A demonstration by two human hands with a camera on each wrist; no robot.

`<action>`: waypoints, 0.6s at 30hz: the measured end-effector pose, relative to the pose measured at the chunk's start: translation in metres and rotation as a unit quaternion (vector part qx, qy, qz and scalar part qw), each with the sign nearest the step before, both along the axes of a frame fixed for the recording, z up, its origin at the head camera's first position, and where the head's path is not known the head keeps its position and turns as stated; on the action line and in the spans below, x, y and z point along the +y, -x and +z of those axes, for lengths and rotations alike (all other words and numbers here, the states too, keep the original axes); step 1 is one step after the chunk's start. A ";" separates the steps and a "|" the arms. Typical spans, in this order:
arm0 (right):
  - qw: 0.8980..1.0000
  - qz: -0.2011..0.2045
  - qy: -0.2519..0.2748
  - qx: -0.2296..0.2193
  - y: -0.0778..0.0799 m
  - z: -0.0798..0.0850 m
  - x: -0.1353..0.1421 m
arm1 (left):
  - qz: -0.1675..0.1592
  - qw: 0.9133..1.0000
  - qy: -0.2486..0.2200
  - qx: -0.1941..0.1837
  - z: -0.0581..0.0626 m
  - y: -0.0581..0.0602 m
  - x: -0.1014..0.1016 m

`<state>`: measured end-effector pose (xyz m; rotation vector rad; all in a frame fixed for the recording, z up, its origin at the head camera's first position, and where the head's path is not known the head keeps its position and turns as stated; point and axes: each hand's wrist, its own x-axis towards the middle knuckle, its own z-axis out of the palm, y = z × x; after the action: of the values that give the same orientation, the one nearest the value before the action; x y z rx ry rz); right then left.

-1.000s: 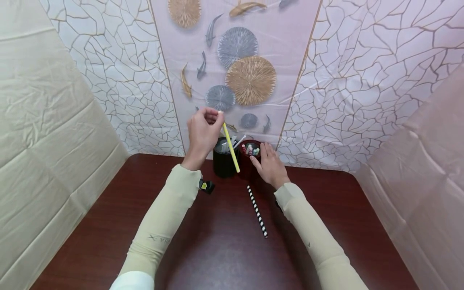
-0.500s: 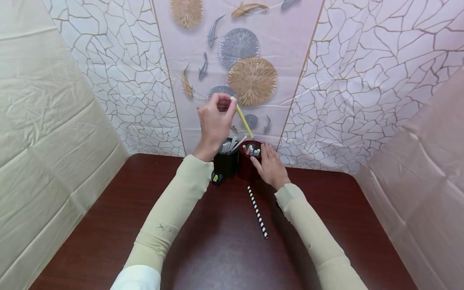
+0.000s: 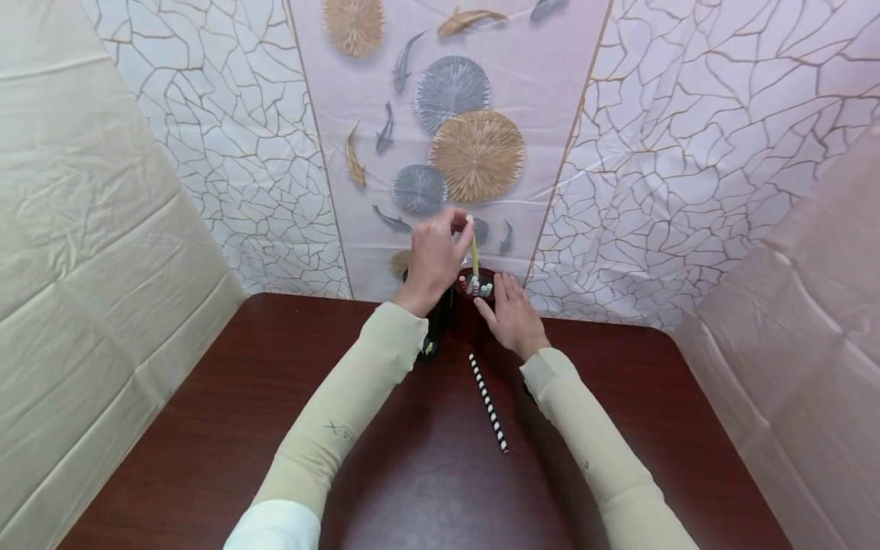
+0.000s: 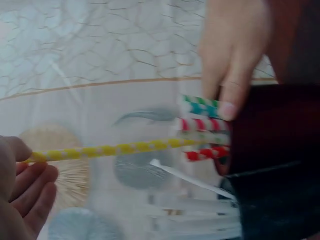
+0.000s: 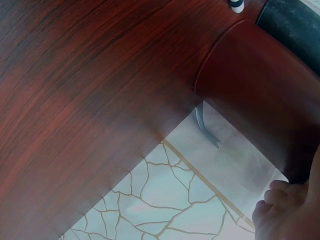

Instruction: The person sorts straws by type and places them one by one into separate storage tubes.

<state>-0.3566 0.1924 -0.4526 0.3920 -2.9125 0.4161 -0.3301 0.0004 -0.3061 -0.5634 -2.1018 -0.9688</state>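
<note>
My left hand [image 3: 433, 256] pinches the top end of a yellow-and-white striped paper straw [image 4: 115, 149] between thumb and fingers. The straw hangs down over the mouth of a dark red cup [image 5: 260, 90], its lower end among several striped straws [image 4: 202, 124] in red, green, blue and pink. My right hand [image 3: 514, 319] grips this cup near its rim from the right side, thumb in front and fingers round the wall. On the table nearer to me lies a black-and-white striped straw [image 3: 489, 402].
Touching the red cup's left side is a black cup [image 4: 280, 200] with white-wrapped straws [image 4: 195, 215], mostly hidden behind my left forearm in the head view. Both cups stand at the back of the dark wooden table [image 3: 275, 428], close to the patterned backdrop [image 3: 275, 191].
My left hand has carried the yellow straw rightward, up and then down, from in front of the black cup to the red cup's mouth. The right hand has stayed on the red cup.
</note>
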 end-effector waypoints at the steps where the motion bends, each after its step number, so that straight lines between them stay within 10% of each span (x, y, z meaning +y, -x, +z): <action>1: 1.000 0.000 -0.001 -0.002 -0.001 -0.001 0.000 | 0.005 1.000 0.020 -0.006 -0.004 0.001 0.000; 7: 1.000 0.004 0.002 -0.003 -0.001 -0.003 -0.001 | 0.017 0.997 0.072 -0.020 -0.018 0.001 -0.001; 18: 1.000 0.003 0.007 0.004 0.001 -0.002 0.001 | 0.019 0.994 0.100 -0.044 -0.002 -0.018 -0.002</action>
<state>-0.3580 0.1937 -0.4550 0.4006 -2.8999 0.4336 -0.3122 -0.0012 -0.3084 -0.5870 -2.2971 -0.7781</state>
